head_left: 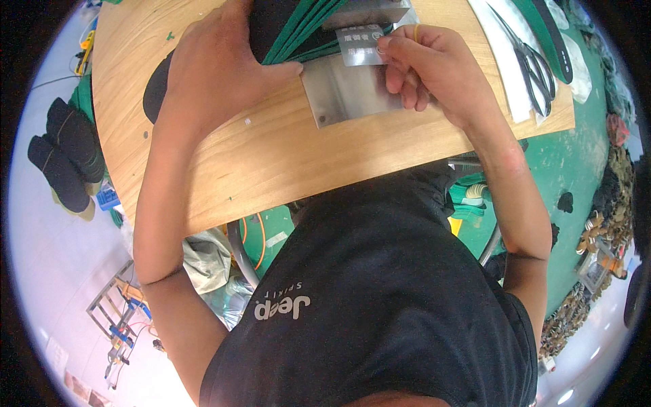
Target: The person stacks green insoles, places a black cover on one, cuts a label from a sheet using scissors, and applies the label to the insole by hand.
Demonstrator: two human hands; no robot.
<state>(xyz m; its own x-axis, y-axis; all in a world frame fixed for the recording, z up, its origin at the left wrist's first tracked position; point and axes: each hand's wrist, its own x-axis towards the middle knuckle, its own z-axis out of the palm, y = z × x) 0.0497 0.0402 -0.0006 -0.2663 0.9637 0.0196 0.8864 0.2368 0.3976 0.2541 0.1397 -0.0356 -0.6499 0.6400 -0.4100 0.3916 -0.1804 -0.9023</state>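
Note:
At the top of the table, my left hand (210, 74) lies over a black item (268, 24), thumb stretched out toward the middle. The tips of its other fingers are out of the picture. Folded green fabric strips (302, 34) fan out beside it. My right hand (430, 64) pinches a small clear plastic label (363, 53) with white print between thumb and fingers. The label is over a shiny metal plate (346, 95) fixed to a metal block (373, 12); whether they touch I cannot tell.
Black-handled scissors (536, 78) lie on a white sheet (505, 81) at the right, near a green strip (553, 37). The wooden table's (285, 163) near edge runs before my body. Bundles of black sock-like pieces (61, 159) are beyond its left edge.

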